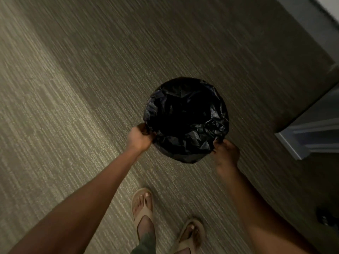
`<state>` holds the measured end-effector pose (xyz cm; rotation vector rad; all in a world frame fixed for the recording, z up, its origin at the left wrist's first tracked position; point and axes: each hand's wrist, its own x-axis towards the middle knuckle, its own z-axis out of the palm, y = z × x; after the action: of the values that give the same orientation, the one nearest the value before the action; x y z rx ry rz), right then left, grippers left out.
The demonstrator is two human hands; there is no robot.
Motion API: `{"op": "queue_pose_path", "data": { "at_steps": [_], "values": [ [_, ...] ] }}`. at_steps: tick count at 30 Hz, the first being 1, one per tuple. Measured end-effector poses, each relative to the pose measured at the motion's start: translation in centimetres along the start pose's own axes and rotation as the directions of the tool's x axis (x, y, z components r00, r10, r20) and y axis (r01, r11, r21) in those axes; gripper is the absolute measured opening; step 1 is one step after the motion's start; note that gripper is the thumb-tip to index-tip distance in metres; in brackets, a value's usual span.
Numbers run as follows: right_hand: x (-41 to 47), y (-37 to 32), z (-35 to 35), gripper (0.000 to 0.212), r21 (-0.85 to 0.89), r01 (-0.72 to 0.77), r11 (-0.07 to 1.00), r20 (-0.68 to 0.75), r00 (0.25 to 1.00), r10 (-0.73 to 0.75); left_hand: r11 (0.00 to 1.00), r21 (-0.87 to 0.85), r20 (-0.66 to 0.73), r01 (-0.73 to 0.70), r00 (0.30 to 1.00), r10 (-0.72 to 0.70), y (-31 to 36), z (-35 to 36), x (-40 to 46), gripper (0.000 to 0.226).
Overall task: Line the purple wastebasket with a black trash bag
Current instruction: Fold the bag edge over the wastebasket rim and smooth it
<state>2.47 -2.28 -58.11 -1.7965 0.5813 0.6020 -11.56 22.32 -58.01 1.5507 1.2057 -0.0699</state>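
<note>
A black trash bag (186, 119) covers a round wastebasket standing on the carpet; the crinkled plastic folds over the rim all round, so no purple of the basket shows. My left hand (140, 137) grips the bag's edge at the lower left of the rim. My right hand (226, 151) pinches the bag's edge at the lower right of the rim. Both arms reach down from the bottom of the view.
Striped grey-beige carpet (73, 88) surrounds the basket. White door trim and a baseboard corner (300, 142) stand to the right. My two feet in tan sandals (143, 208) are just below the basket. A dark object (326, 219) lies at the right edge.
</note>
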Motion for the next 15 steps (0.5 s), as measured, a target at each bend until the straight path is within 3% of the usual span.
{"op": "queue_pose_path", "data": {
  "at_steps": [2,4,9,15],
  "values": [
    [1.6,-1.4,2.0,0.007,-0.059,0.041,0.997,0.002,0.999,-0.041,1.0,-0.022,-0.01,-0.006,1.0,0.005,1.5,-0.4,2.4,0.037],
    [3.4,-2.7,3.9,0.013,-0.092,0.053,0.994,0.012,0.999,-0.052,1.0,0.007,-0.035,0.002,0.999,-0.002,2.8,-0.6,4.7,0.035],
    [7.2,-4.9,7.0,0.017,-0.051,0.046,0.998,0.008,0.999,-0.045,0.998,0.036,-0.012,-0.047,0.999,0.048,5.4,-0.9,8.8,0.031],
    [8.8,-5.7,9.5,0.007,-0.027,0.06,0.998,0.002,0.998,-0.06,0.995,0.044,-0.018,-0.092,0.995,0.093,6.9,-1.6,11.7,0.028]
  ]
}}
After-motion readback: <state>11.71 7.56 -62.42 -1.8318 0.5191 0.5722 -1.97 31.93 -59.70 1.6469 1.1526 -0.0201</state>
